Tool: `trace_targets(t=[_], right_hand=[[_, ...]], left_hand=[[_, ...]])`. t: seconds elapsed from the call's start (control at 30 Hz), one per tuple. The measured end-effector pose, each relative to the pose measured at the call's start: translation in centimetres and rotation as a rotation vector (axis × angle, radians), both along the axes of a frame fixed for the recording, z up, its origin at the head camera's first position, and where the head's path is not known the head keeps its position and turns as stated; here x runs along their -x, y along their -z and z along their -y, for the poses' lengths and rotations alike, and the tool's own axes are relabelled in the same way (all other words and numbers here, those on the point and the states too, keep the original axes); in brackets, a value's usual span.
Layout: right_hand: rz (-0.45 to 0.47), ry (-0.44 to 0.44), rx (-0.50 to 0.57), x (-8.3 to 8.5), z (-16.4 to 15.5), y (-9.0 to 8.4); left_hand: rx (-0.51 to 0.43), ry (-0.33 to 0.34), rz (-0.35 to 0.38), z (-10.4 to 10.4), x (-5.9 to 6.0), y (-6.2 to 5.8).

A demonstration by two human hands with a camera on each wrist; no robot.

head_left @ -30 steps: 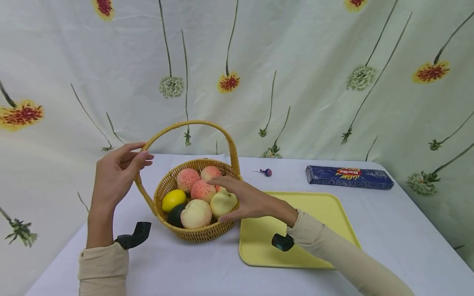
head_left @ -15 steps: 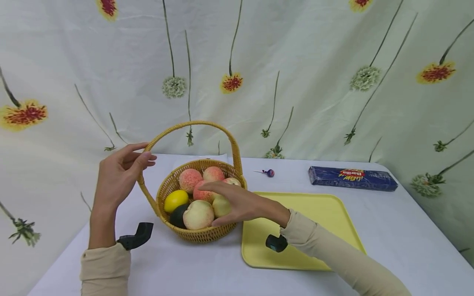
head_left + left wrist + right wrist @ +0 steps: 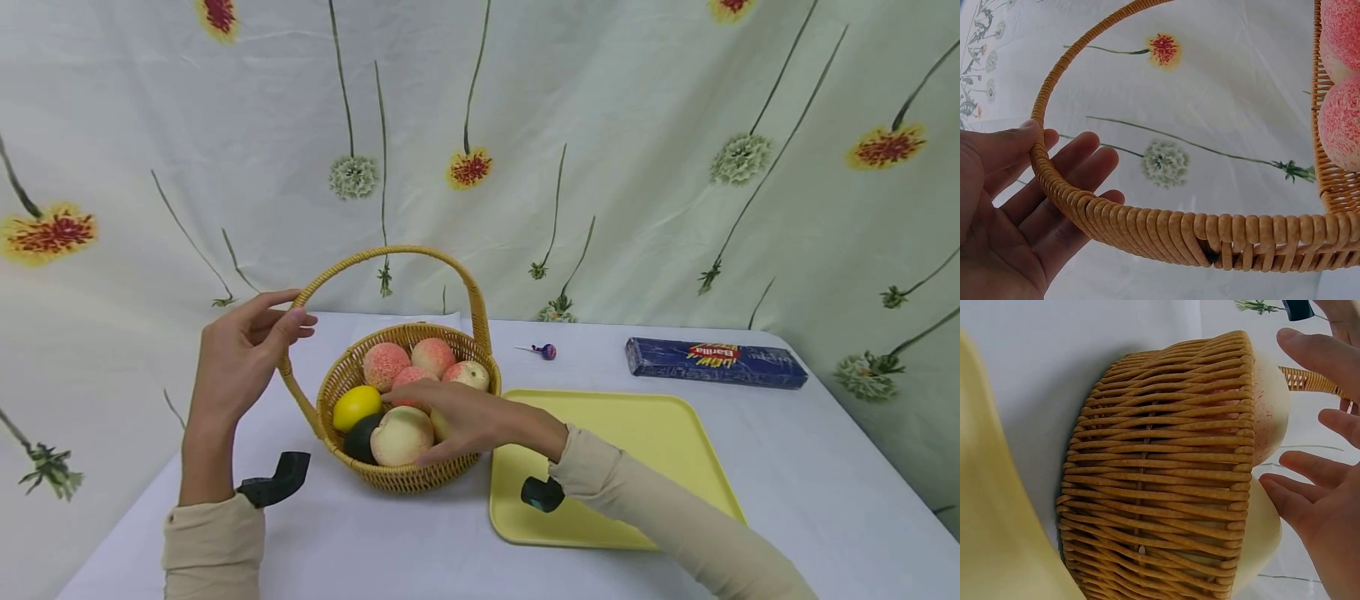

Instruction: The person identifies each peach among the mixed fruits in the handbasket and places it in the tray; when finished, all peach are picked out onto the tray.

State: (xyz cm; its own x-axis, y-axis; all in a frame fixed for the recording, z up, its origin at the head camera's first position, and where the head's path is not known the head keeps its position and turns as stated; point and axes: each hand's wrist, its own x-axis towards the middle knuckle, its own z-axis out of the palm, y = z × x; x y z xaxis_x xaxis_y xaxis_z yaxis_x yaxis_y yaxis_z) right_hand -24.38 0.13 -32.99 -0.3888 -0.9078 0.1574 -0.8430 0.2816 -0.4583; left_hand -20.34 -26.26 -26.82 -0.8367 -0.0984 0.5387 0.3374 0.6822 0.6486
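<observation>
A woven basket (image 3: 333, 379) with a tall arched handle (image 3: 397, 250) stands on the white table. It holds pink peaches (image 3: 385, 364), a lemon (image 3: 356, 406), a dark green fruit (image 3: 360, 437) and a pale peach (image 3: 401, 435). My left hand (image 3: 288, 321) holds the handle low on its left side; in the left wrist view the thumb (image 3: 1022, 134) lies over the handle (image 3: 1147, 225) with the fingers behind it. My right hand (image 3: 442, 417) reaches into the basket from the right, fingers spread over the fruit beside the pale peach. The right wrist view shows those straight fingers (image 3: 1316, 487) by pale fruit (image 3: 1269, 406).
A yellow tray (image 3: 637, 433) lies right of the basket, under my right forearm. A blue pasta box (image 3: 716, 361) and a small lollipop (image 3: 546, 351) lie farther back on the table. A flowered cloth hangs behind.
My right hand has slid left and lower across the fruit, uncovering the right-hand peach and reaching the pale peach. The left hand has stayed on the handle.
</observation>
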Motion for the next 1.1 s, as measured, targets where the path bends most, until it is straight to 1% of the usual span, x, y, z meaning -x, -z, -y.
trace_targets(t=[0.23,0.43,0.8,1.03,1.1], right_hand=[[0.001,-0.015,-0.065,0.0,0.6,-0.1],[0.006,-0.021,-0.105,0.2,0.8,-0.2],[0.041,0.002,-0.138,0.5,1.4,-0.3],[0.014,0.020,-0.156,1.3,1.7,-0.2],[0.022,0.018,-0.151,1.5,1.7,-0.1]], left_hand=[[0.000,0.006,-0.001,0.0,-0.1,-0.1],[0.005,0.004,0.001,0.0,0.0,-0.1],[0.008,0.008,-0.009,0.0,0.0,-0.2],[0.004,0.004,-0.002,-0.1,0.0,-0.1],[0.003,0.002,-0.002,-0.1,0.0,-0.1]])
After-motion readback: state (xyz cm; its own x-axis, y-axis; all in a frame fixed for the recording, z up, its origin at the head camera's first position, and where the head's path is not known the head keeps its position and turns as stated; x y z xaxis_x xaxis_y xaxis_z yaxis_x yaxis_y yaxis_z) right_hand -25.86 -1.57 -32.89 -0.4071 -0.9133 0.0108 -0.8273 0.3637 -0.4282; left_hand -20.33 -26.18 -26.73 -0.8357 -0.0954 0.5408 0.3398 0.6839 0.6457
